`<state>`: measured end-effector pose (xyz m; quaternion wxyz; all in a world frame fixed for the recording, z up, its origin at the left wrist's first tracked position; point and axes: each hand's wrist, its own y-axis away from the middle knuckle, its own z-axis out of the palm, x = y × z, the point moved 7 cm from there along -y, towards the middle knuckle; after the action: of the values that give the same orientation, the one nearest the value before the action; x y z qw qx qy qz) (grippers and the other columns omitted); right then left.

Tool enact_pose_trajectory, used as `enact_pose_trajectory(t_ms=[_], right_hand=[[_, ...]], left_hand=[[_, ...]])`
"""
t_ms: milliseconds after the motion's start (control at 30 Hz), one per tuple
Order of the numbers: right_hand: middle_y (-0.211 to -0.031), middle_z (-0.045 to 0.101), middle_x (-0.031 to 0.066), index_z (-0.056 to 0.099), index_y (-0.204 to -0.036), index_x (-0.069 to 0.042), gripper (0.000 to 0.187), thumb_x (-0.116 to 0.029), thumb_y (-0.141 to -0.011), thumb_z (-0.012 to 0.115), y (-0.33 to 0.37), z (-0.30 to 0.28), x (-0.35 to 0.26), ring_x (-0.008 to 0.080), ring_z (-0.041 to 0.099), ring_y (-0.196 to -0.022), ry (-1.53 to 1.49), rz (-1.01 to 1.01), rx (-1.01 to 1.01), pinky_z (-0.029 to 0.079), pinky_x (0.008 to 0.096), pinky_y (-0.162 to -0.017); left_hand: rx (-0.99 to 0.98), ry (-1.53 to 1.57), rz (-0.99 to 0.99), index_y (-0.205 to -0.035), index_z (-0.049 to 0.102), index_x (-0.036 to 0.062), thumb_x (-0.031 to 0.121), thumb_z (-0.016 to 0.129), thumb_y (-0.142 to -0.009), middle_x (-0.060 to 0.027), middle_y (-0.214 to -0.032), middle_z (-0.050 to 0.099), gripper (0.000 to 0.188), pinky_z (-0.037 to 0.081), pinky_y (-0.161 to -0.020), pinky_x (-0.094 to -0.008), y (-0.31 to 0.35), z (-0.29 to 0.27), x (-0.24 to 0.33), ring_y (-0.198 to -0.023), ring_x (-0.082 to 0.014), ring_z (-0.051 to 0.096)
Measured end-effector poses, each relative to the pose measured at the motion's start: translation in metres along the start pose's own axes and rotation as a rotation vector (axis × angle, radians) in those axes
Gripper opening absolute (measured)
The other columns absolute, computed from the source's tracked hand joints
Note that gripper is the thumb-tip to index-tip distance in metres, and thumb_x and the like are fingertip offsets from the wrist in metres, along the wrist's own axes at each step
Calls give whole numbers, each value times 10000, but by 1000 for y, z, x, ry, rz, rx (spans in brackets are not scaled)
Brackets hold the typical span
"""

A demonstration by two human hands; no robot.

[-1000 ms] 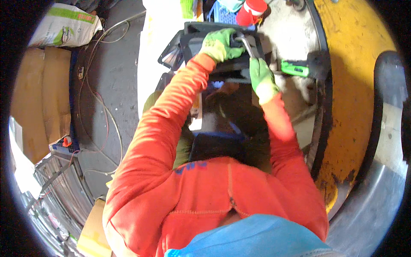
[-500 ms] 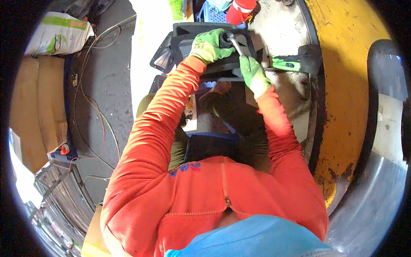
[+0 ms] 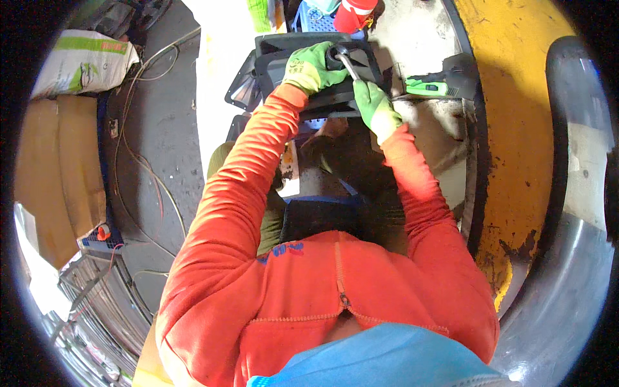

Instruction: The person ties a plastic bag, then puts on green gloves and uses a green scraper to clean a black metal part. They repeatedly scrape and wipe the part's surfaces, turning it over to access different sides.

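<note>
My left hand (image 3: 311, 68), in a green and yellow glove, is wrapped round a black round piece (image 3: 333, 62) on a stack of black moulded parts (image 3: 276, 45). In the matching glove, my right hand (image 3: 376, 109) is closed round the lower end of a shiny metal ratchet wrench (image 3: 348, 67). The wrench's round head rests at the top of the black piece, close to my left fingers. Its grip is hidden inside my right hand, and my left glove covers much of the piece.
A bright green utility knife (image 3: 425, 88) lies right of the stack. Behind stand a blue basket (image 3: 316, 22) and a red jug (image 3: 353, 17). A yellow, worn metal surface (image 3: 512, 142) runs along the right. Cables (image 3: 129, 145) cross the floor at left, near cardboard (image 3: 77, 161).
The wrench handle and my right hand have shifted slightly left and up in the picture. Both hands keep their hold, and the whole view has shifted a little.
</note>
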<state>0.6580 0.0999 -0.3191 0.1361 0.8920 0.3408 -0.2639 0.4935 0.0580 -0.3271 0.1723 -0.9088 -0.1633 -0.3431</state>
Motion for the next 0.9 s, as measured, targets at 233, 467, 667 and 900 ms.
enact_pose_trajectory(t_ms=[233, 467, 667, 900], right_hand=[[-846, 582, 275, 567, -955, 3, 370, -335, -906, 424, 3, -6, 1, 425, 565, -837, 46, 66, -25, 447, 467, -744], [-896, 603, 247, 573, -993, -23, 428, -393, -921, 370, 4, -12, 0, 437, 563, -849, 80, 54, 14, 447, 480, -742], [-947, 589, 264, 588, -957, -23, 437, -398, -915, 369, -3, -3, 11, 436, 548, -924, 115, 94, -17, 440, 486, -769], [-789, 585, 201, 536, -892, -42, 297, -328, -871, 457, -7, -10, 59, 366, 564, -740, -81, 61, 367, 432, 442, -669]], left_hand=[[25, 38, 44, -1032, 599, 116, 466, 711, -605, -151, -959, 636, 564, 467, -782, -416, 0, 4, 0, -903, -344, 596], [32, 49, 38, -1011, 607, 88, 501, 707, -589, -159, -942, 639, 599, 443, -834, -419, 3, 8, 2, -908, -342, 596], [60, 25, 14, -1002, 615, 101, 499, 707, -579, -165, -952, 641, 588, 461, -819, -411, 3, 5, 7, -921, -341, 597], [74, 54, -21, -961, 614, 38, 460, 748, -579, -177, -907, 640, 585, 468, -801, -406, 38, -50, -19, -897, -343, 601]])
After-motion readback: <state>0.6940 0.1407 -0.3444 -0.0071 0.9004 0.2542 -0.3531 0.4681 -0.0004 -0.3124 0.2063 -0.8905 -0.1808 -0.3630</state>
